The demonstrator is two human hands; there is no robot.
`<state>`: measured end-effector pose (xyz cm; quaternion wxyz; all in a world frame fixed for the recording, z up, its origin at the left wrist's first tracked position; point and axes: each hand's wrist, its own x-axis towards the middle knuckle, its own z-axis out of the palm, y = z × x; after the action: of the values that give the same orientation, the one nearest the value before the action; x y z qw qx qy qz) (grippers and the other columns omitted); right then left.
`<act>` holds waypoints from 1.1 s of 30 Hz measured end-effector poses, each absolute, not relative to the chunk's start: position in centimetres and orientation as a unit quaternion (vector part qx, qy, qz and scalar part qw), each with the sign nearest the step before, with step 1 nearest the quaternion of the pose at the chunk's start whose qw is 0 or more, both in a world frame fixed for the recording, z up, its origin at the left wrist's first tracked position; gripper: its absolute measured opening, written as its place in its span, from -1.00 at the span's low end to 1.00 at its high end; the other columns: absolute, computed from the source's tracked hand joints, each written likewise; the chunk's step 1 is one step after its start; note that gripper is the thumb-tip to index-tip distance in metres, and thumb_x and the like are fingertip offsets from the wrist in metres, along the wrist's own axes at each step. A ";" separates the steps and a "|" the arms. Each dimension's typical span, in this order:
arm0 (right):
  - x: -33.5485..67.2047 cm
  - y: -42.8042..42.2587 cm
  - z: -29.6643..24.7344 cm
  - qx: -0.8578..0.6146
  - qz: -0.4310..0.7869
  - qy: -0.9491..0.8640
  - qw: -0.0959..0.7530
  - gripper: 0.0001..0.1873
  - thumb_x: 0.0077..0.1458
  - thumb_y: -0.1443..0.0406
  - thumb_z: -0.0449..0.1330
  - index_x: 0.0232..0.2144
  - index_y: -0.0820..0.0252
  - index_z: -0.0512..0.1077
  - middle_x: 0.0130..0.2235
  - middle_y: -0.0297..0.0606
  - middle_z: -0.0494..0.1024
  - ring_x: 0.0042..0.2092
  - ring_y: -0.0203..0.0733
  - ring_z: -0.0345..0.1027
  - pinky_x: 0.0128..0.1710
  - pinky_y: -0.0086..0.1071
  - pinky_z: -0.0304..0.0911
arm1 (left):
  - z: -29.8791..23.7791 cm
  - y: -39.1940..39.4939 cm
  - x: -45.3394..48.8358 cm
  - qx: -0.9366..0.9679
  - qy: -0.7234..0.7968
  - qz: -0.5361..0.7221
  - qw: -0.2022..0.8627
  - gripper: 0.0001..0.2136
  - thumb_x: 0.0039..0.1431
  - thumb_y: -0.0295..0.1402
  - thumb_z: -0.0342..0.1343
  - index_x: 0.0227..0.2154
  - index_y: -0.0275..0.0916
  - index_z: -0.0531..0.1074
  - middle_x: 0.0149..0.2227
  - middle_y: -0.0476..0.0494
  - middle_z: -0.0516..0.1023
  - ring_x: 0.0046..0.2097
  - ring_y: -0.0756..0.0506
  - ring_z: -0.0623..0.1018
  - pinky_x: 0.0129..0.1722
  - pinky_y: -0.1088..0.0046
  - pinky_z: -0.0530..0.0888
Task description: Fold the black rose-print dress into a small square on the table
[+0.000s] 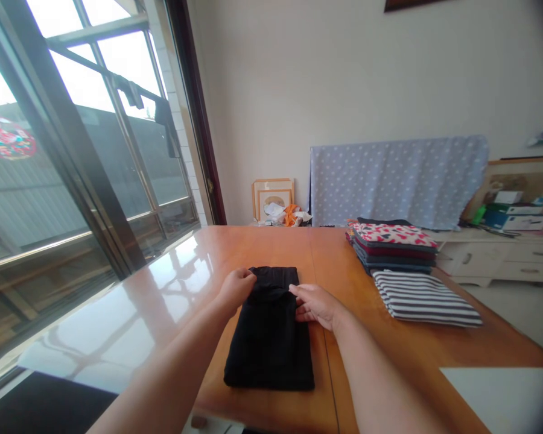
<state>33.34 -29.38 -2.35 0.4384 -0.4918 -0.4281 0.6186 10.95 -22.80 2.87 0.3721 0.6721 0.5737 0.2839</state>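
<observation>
A black garment (271,349), folded into a long rectangle, lies on the wooden table (339,355) right in front of me. Its exact kind does not show. My left hand (239,289) pinches the garment's left edge near the far end, fingers closed. On the opposite side my right hand (315,306) grips the right edge a little nearer to me, thumb on top and fingers at the side. Between the two hands a layer of the cloth is slightly raised and creased.
To the right stands a stack of folded clothes (393,250), with a striped folded garment (425,298) beside it, nearer me. A white sheet (507,395) lies at the front right corner. Behind the table hangs a dotted blue cloth (389,181). Glass windows (131,150) line the left.
</observation>
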 end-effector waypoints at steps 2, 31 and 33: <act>33.3 -29.5 -2.1 -0.494 0.613 -0.439 0.432 -0.63 0.20 0.00 0.20 -0.23 0.20 0.45 -0.39 -0.29 0.51 -0.45 -0.32 0.42 -0.36 -0.38 0.43 | 2.2 -21.3 9.7 0.651 0.607 0.295 0.346 -0.66 0.14 0.01 0.08 -0.37 -0.21 0.38 -0.52 -0.01 0.40 -0.49 -0.03 0.39 -0.55 0.49 0.25; 32.7 -29.4 -2.0 -0.532 0.546 -0.490 0.422 -0.63 -0.12 0.39 0.18 -0.16 0.17 0.41 -0.26 -0.23 0.59 -0.32 -0.16 0.51 -0.45 -0.40 0.41 | -0.8 -23.5 10.0 0.836 0.446 0.248 0.201 -0.64 0.18 -0.06 0.11 -0.07 -0.13 0.54 -0.02 -0.21 0.58 0.05 -0.27 0.50 0.08 0.24 0.36; 33.1 -29.3 -2.2 -0.569 0.505 -0.486 0.430 -0.53 -0.10 0.39 0.18 -0.05 0.16 0.39 -0.31 -0.25 0.58 -0.40 -0.20 0.49 -0.52 -0.45 0.36 | -0.7 -25.2 9.7 0.872 0.411 0.211 0.165 -0.51 0.11 0.03 0.18 0.05 -0.08 0.50 0.17 -0.21 0.47 0.21 -0.34 0.38 0.25 0.12 0.19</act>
<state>33.06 -29.29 -2.24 0.4295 -0.5694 -0.4860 0.5051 9.67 -25.24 -0.65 0.1647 0.8716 0.4108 0.2106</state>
